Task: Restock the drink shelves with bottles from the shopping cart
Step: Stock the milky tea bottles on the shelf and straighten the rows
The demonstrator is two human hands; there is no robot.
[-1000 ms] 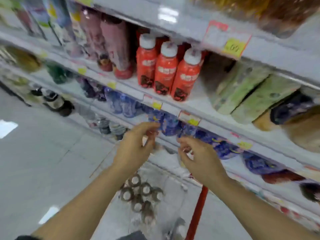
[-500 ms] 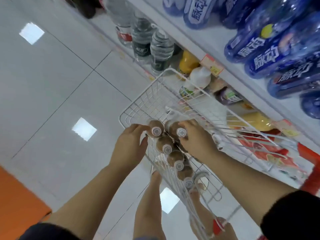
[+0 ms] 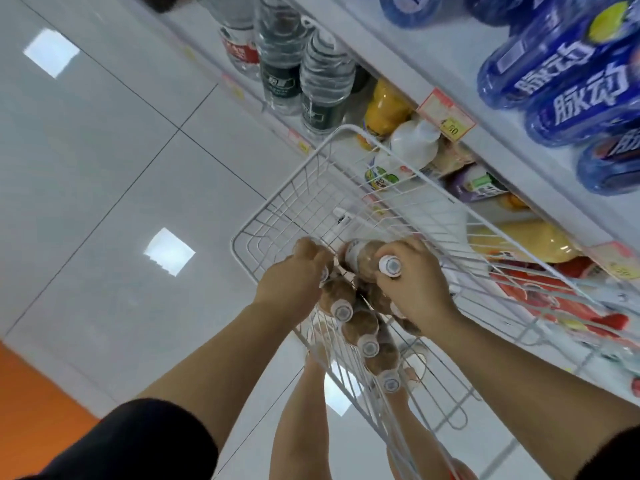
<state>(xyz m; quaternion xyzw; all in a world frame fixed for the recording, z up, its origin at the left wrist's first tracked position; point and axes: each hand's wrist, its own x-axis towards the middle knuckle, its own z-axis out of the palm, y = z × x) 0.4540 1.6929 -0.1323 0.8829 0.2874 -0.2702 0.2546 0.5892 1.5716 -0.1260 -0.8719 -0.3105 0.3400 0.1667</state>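
A white wire shopping cart (image 3: 298, 188) stands below me beside the drink shelves. Several brown bottles with white caps (image 3: 363, 336) lie in its near corner. My right hand (image 3: 415, 289) is closed round one brown bottle (image 3: 363, 259), lifted a little above the others, its cap by my thumb. My left hand (image 3: 294, 282) is curled over another brown bottle at the pile's left edge; that bottle is mostly hidden under my fingers.
Blue bottles (image 3: 568, 81) fill the shelf at upper right. Clear water bottles (image 3: 322, 77) and yellow, white and purple bottles (image 3: 412, 140) stand on the lower shelves beyond the cart. Grey tiled floor (image 3: 104, 168) lies to the left, an orange patch (image 3: 31, 403) at bottom left.
A second ago both hands were at the blue-bottle shelf; the view then dropped to the cart. Since half a second ago my right hand has raised one brown bottle from the pile.
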